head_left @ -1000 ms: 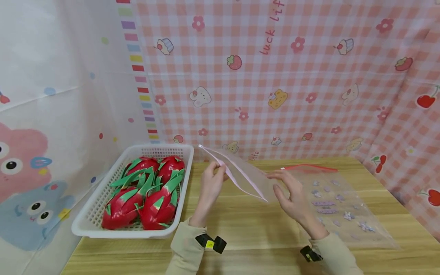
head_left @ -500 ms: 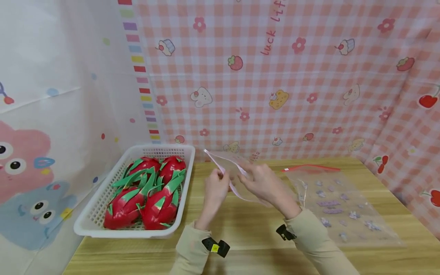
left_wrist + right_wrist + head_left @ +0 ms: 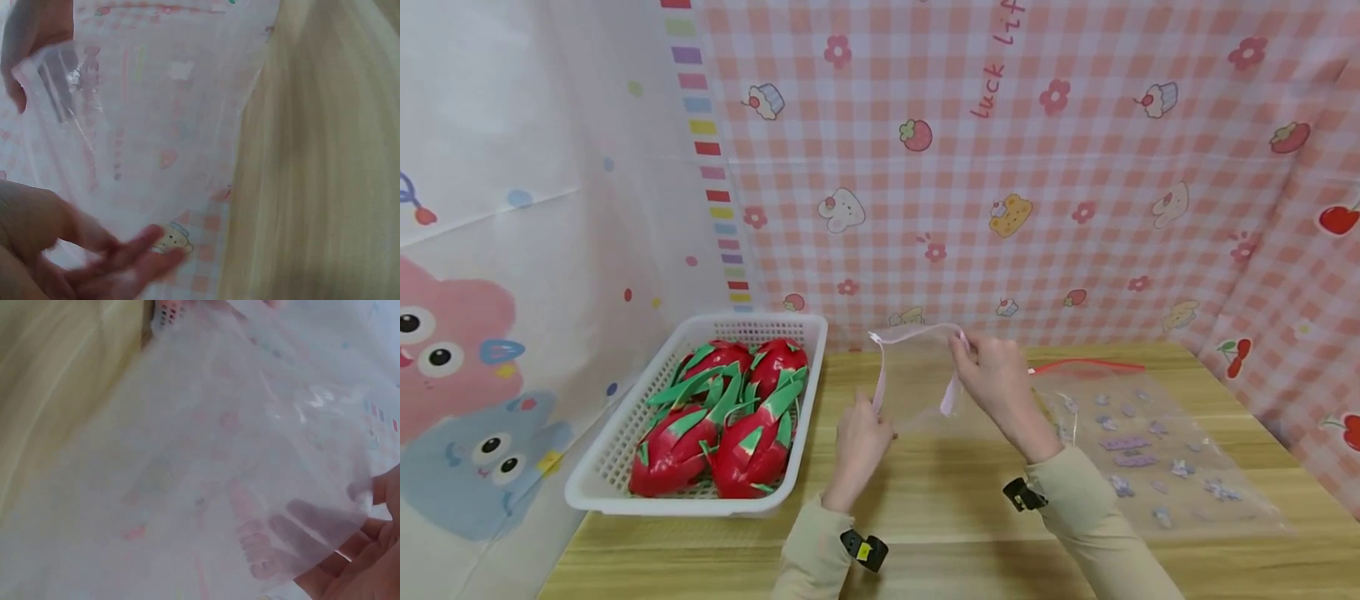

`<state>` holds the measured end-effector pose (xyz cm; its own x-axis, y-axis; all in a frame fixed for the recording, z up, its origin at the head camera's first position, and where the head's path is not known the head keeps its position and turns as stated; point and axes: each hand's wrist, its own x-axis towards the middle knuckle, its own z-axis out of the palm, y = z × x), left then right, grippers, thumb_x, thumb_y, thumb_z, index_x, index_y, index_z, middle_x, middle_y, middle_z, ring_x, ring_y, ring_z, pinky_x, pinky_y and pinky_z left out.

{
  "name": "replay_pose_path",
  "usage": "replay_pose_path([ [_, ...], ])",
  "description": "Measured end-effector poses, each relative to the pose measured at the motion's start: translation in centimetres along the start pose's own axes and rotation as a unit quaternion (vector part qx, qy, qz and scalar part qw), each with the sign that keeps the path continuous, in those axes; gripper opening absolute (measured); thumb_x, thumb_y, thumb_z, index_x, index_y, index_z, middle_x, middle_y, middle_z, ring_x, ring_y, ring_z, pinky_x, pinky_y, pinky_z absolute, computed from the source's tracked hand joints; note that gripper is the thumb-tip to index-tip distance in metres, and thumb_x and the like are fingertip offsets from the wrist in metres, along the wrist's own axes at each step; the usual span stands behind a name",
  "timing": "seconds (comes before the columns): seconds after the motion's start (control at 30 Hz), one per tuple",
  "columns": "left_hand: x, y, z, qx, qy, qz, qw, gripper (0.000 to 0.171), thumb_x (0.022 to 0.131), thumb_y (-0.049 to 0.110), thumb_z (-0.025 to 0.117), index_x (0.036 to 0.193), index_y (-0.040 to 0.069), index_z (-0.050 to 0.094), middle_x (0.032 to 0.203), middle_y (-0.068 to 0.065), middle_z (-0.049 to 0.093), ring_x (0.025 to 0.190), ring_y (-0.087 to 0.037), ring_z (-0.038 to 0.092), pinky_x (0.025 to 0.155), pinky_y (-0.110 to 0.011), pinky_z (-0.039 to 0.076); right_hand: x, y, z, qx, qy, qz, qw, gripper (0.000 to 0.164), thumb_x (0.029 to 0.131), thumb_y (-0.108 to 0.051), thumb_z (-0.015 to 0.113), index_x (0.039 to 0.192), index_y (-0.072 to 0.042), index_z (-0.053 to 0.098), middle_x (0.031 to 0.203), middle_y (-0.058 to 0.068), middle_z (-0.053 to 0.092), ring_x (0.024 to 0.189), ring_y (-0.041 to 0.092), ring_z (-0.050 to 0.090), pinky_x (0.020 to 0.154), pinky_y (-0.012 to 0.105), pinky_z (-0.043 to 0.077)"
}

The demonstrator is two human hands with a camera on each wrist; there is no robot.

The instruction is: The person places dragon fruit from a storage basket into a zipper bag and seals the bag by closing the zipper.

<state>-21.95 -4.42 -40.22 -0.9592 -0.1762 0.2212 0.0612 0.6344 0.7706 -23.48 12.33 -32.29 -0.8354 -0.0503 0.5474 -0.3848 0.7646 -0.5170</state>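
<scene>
My right hand pinches the parted, seemingly empty bag, my left hand blurs past telling, and dragon fruits lie unbagged near the left edge of the table.

The clear bag is edged pale pink; the second bag, red, with lilac motifs. Fruits are red and green, the basket white, the counter yellowish wood grain.

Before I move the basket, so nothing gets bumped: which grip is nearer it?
Left. The left-hand grip is apart, right of the basket; the right-hand grip is farther right, across the open bag.
</scene>
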Motion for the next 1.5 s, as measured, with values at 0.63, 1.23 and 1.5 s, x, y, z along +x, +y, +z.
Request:
replay_pose_path([
  [0.63, -0.1, -0.3, 0.7, 0.003, 0.11, 0.158, 0.9813, 0.038, 0.091, 0.004, 0.059, 0.129, 0.002, 0.053, 0.061, -0.015, 0.061, 0.041, -0.008, 0.036, 0.037, -0.017, 0.026, 1.0, 2.2, 1.0, 0.167, 0.054, -0.022, 0.984, 0.029, 0.096, -0.021, 0.056, 0.115, -0.002, 0.068, 0.111, 0.015, 0.069, 0.076, 0.023, 0.071, 0.076, 0.031, 0.056],
  [1.23, -0.8, 1.1, -0.9, 0.02, 0.051, 0.122, 0.991, 0.05, 0.09, 0.016, 0.061, 0.135, 0.002, 0.046, 0.09, -0.024, 0.07, 0.056, -0.028, 0.063, 0.042, -0.028, 0.044, 0.9, 2.0, 1.5, 0.174, 0.046, -0.005, 0.984, 0.028, 0.095, -0.019, 0.056, 0.115, -0.003, 0.068, 0.11, 0.014, 0.07, 0.096, 0.025, 0.07, 0.066, 0.008, 0.045],
  [1.5, -0.8, 1.6, -4.5, 0.069, 0.043, 0.168, 0.9825, 0.043, 0.088, 0.018, 0.063, 0.126, -0.001, 0.054, 0.116, -0.02, 0.066, 0.095, -0.037, 0.067, 0.074, -0.045, 0.055, 0.8, 2.0, 1.5, 0.177, 0.04, -0.013, 0.983, 0.029, 0.096, -0.018, 0.054, 0.116, 0.0, 0.066, 0.112, 0.016, 0.069, 0.095, 0.028, 0.071, 0.074, 0.022, 0.056],
])
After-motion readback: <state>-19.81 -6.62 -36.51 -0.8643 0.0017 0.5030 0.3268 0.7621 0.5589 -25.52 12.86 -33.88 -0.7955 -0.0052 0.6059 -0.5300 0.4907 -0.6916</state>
